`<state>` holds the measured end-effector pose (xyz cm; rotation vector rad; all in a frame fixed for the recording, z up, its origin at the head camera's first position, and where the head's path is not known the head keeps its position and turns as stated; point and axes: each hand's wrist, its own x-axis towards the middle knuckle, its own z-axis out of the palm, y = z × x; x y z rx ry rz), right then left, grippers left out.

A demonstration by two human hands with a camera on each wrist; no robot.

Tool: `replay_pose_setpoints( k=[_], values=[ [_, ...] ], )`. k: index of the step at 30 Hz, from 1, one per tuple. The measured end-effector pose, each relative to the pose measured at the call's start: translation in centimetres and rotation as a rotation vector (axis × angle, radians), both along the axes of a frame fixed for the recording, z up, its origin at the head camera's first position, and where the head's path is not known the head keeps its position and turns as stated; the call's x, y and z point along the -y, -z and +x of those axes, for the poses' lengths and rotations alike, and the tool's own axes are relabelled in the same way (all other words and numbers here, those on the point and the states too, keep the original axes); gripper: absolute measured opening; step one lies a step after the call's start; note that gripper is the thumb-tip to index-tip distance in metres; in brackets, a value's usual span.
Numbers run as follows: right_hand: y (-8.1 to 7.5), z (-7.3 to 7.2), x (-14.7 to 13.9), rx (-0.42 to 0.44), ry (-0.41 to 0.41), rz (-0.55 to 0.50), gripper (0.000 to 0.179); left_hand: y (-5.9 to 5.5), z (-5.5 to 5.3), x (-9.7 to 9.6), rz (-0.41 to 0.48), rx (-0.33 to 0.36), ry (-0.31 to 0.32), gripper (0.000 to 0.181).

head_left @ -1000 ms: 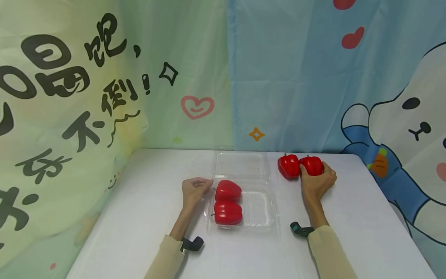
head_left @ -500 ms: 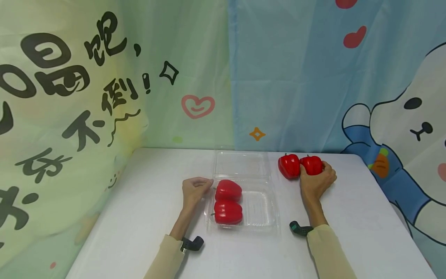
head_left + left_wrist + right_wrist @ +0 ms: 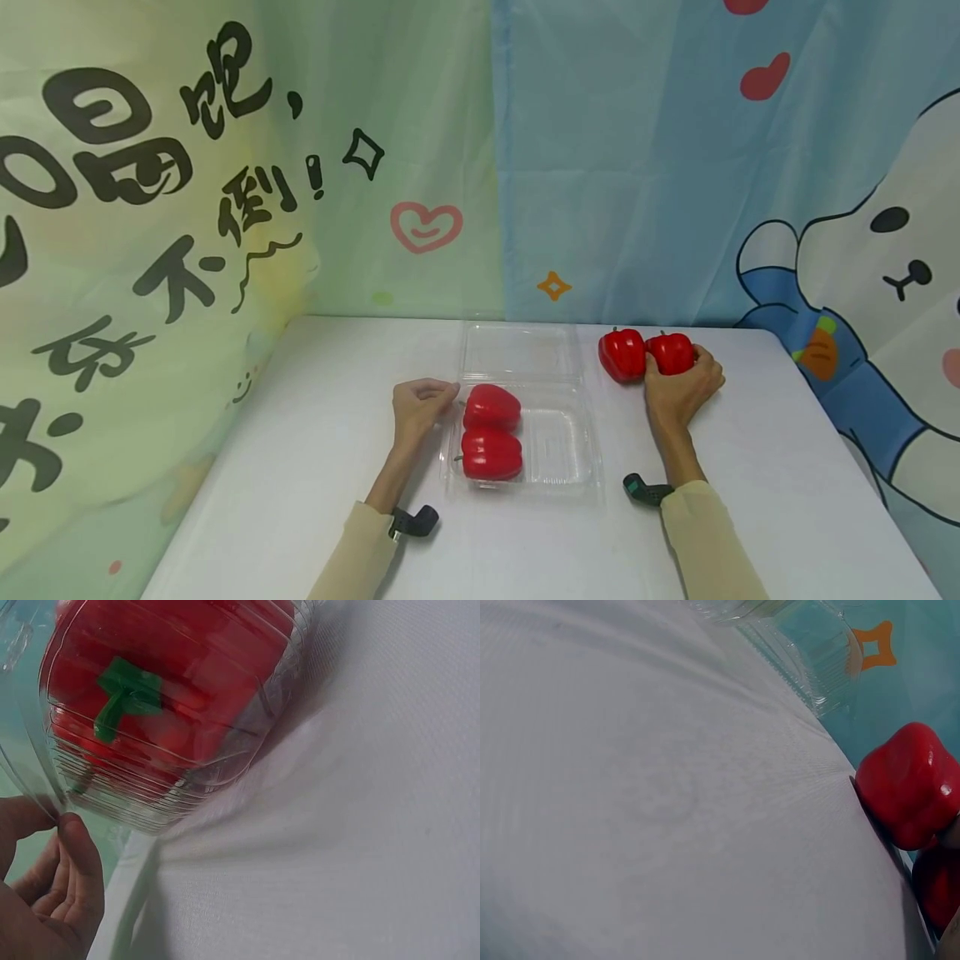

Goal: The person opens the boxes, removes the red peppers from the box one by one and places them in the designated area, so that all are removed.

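Observation:
A clear plastic clamshell box [image 3: 558, 450] lies with its lid [image 3: 517, 350] folded back. Two red bell peppers, a rear one [image 3: 491, 407] and a front one [image 3: 491, 455], sit on its left side. My left hand [image 3: 422, 410] pinches the box's left rim between thumb and finger, as the left wrist view shows; a green stem [image 3: 129, 694] is visible through the wall. At the back right, my right hand [image 3: 684, 392] grips a red bell pepper [image 3: 671, 353] between thumb and fingers. Beside it stands another red bell pepper [image 3: 622, 355], close against the thumb.
The white table [image 3: 315, 467] reaches back to a printed curtain [image 3: 585, 167] with letters, hearts and a cartoon animal. A dark wrist camera [image 3: 415, 522] sits on the left forearm, and a second wrist camera [image 3: 647, 490] on the right.

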<state>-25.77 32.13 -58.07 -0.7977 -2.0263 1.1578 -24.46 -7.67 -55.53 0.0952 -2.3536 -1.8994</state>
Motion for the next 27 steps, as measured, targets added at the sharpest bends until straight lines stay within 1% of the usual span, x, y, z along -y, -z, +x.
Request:
replay_pose_setpoints(
  k=[6,12,17,22,27],
  values=[
    [-0.05,-0.05,-0.09,0.01,-0.009,0.017,0.078,0.04,-0.04,0.01,0.001,0.002,-0.001,0.02],
    [-0.2,0.04,-0.09,0.042,-0.015,0.016,0.078,0.12,0.03,-0.07,-0.003,-0.002,-0.001,0.02],
    [-0.36,0.22,-0.21,0.065,-0.022,0.022,0.079,-0.01,0.1,-0.18,-0.007,-0.004,-0.001,0.019],
    [-0.19,0.52,-0.37,0.082,-0.033,0.033,0.08,-0.1,0.13,-0.18,-0.021,0.003,0.001,0.02],
    [-0.09,0.81,-0.43,0.091,-0.043,0.041,0.081,-0.11,0.21,-0.17,-0.016,0.011,0.001,0.019]
  ],
)
